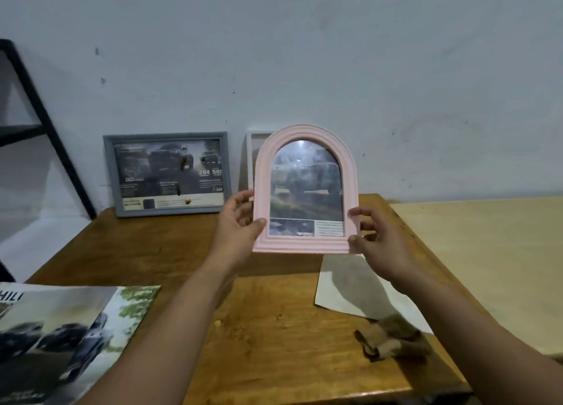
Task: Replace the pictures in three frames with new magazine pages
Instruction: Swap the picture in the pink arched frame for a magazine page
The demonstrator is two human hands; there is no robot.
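On the brown wooden table (274,328) a grey rectangular frame (167,174) leans against the wall. Left hand (239,221) and right hand (376,241) hold the pink arched frame (304,191) upright above it, each grip curled round a lower side edge; its picture looks like a vehicle.

Bare table (274,328) between magazine (61,328) and paper (350,285).

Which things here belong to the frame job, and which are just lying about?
Job:
- pink arched frame, held upright by left hand and right hand
- grey frame leaning against the wall
- white frame behind the pink one
- magazine
- loose white sheet

Lying about:
- brown crumpled scrap
- black shelf
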